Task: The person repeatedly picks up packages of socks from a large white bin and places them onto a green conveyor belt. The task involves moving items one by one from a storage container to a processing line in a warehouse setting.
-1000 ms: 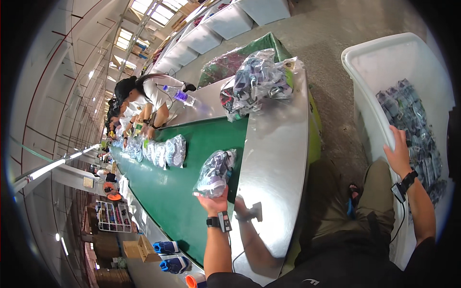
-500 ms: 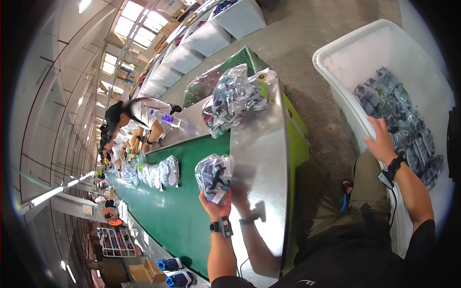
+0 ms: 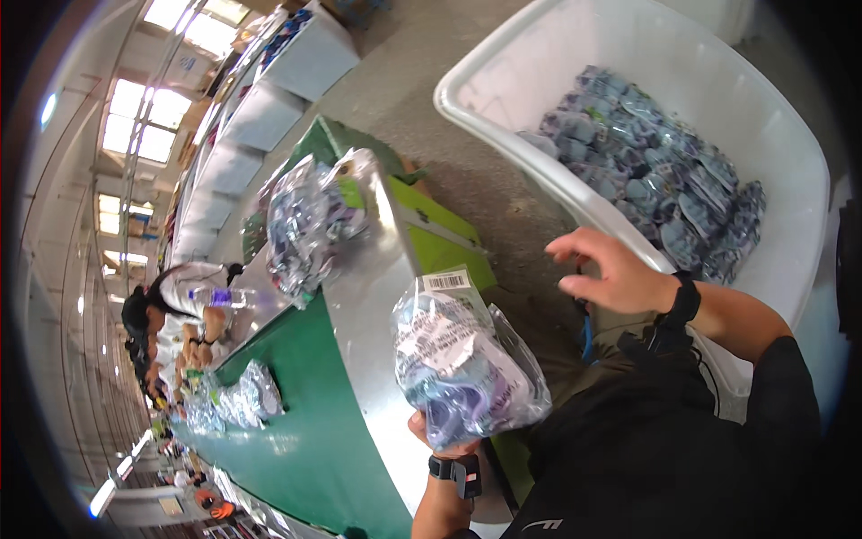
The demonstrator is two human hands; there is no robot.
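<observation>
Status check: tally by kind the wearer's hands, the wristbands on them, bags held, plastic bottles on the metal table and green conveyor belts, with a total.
Hands: 2 (left hand, right hand)
Black wristbands: 2
Clear plastic bag, held: 1
Plastic bottle: 1
Green conveyor belt: 1
Total: 7

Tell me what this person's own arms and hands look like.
The left hand and right hand are ungloved. A black strap circles each wrist; a small dark boxy device sits on the left one. A dark cable runs near the right strap. The right sleeve is black and short.
</observation>
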